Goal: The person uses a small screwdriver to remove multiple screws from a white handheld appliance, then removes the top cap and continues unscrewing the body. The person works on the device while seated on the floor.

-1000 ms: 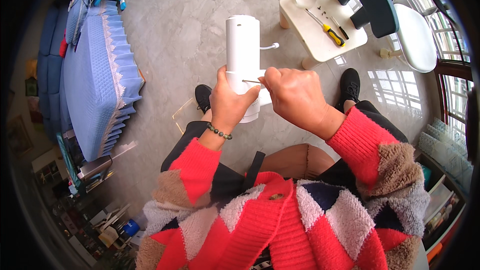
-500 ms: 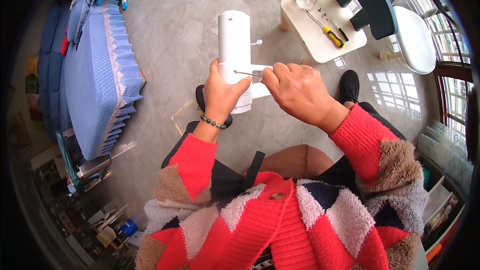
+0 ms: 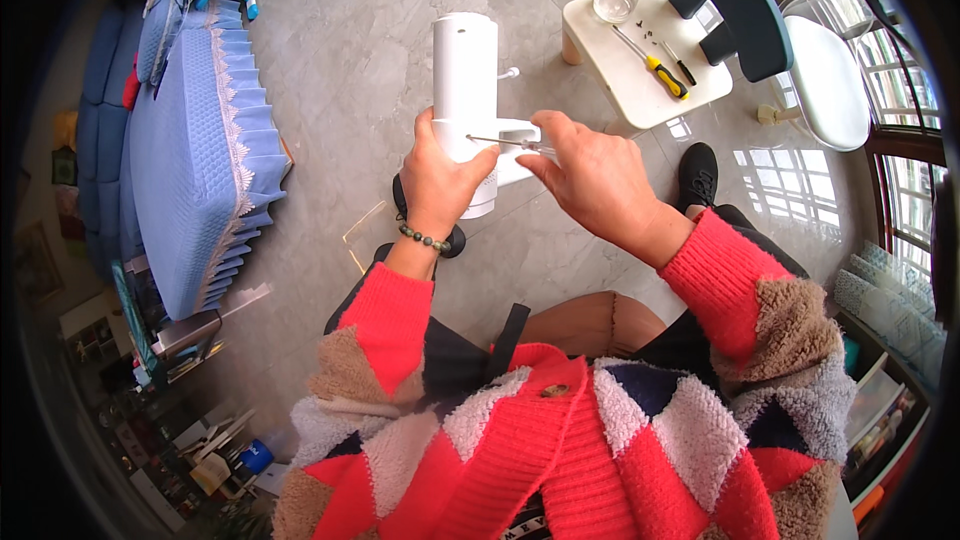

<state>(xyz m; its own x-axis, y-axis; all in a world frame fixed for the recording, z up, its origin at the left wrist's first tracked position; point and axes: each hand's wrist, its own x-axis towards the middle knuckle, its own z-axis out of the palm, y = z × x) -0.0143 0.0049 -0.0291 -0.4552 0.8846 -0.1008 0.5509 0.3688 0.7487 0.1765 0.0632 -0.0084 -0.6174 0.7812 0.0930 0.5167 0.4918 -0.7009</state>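
A white cylindrical appliance [image 3: 465,70] stands out upright in front of me, with a side handle and small round holes near its lower end. My left hand [image 3: 438,175] is closed around its lower part, thumb across the front. In my right hand [image 3: 610,185] is a thin screwdriver [image 3: 503,141] with a clear handle, held between thumb and fingers. Its tip meets a small hole in the cylinder's wall, just above my left thumb. Part of the screwdriver's handle is hidden by my right fingers.
A small cream chair [image 3: 600,52] with a dark back holds a glass [image 3: 613,6], a yellow-and-black screwdriver [image 3: 665,78], a small black screwdriver [image 3: 686,71] and several screws [image 3: 641,28]. To the left stands a blue-covered bed [image 3: 185,160]. A white seat [image 3: 835,80] is far right.
My right fingers have loosened and spread on the screwdriver's handle, showing more of it. The appliance has shifted slightly up and left; the tip stays at the same hole.
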